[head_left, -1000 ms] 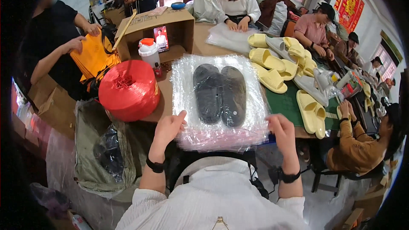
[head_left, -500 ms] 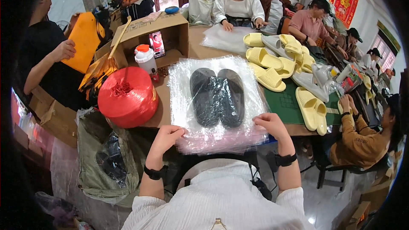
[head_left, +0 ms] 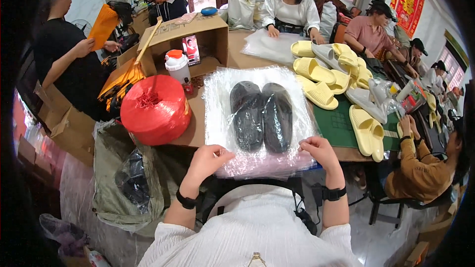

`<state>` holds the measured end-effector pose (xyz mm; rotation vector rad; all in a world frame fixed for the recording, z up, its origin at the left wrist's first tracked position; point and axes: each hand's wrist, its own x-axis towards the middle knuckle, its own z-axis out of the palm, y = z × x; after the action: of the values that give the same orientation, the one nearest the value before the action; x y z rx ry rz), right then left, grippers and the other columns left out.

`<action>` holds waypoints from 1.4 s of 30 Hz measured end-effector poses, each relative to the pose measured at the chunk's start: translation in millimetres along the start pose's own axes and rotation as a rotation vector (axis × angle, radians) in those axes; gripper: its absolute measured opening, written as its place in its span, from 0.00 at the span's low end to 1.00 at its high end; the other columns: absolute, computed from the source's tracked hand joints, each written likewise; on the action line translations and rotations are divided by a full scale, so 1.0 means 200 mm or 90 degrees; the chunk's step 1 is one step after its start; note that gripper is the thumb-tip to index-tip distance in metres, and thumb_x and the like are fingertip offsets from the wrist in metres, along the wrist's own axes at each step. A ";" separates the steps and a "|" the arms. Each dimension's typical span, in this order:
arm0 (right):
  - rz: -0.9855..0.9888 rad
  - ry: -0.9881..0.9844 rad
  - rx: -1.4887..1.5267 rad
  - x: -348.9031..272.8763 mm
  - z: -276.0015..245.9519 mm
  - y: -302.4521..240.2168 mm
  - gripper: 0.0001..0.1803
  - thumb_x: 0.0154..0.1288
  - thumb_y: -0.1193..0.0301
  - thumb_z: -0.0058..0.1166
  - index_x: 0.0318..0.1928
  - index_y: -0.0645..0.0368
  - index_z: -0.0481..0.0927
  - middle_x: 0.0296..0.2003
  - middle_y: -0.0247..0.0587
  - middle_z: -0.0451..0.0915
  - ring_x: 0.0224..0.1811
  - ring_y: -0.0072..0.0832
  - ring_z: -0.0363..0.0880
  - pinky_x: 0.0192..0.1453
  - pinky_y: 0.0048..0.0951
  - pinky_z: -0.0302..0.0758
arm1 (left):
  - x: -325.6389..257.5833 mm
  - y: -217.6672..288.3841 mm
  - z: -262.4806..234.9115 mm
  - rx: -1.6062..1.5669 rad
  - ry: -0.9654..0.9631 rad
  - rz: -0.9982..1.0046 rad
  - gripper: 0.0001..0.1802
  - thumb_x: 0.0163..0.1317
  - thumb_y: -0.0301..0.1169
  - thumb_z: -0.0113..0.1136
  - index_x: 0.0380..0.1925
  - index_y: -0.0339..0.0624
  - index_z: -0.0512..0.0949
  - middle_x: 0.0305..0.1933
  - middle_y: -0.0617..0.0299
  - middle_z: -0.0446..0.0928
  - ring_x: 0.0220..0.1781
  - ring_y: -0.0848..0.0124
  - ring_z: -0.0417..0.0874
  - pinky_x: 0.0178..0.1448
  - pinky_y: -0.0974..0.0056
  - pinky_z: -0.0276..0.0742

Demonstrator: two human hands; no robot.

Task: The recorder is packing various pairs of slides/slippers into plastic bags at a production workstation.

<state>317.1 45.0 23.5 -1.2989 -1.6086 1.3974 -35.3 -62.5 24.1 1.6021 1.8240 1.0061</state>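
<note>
A pair of black slippers lies side by side under clear plastic, toes pointing away from me. They rest on a stack of clear plastic bags at the table's near edge. My left hand is at the near left corner of the top bag, thumb and fingers pinched on its edge. At the near right corner, my right hand pinches the plastic in the same way. Both fingertips stay just outside the slippers' heels. Exactly how much film each pinch holds is too fine to see.
A red twine roll and a white bottle stand to the left, before a cardboard box. Yellow slippers lie on a green mat at right. A sack sits below left. Co-workers surround the table.
My left hand has moved slightly inward along the bag's near edge. The slippers show a wider gap between them, and the whole view has shifted a little.
</note>
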 end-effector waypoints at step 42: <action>-0.304 0.303 0.108 -0.03 0.55 0.04 0.19 0.56 0.80 0.63 0.40 0.58 0.64 0.35 0.31 0.61 0.37 0.21 0.60 0.40 0.24 0.63 | 0.04 0.13 0.36 -0.956 -0.062 -0.173 0.17 0.64 0.24 0.62 0.53 0.31 0.76 0.51 0.55 0.81 0.49 0.66 0.83 0.55 0.61 0.78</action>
<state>220.7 1.2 -9.0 -0.9681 -1.3222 0.8346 36.1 -38.7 2.8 0.4223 0.6661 1.5088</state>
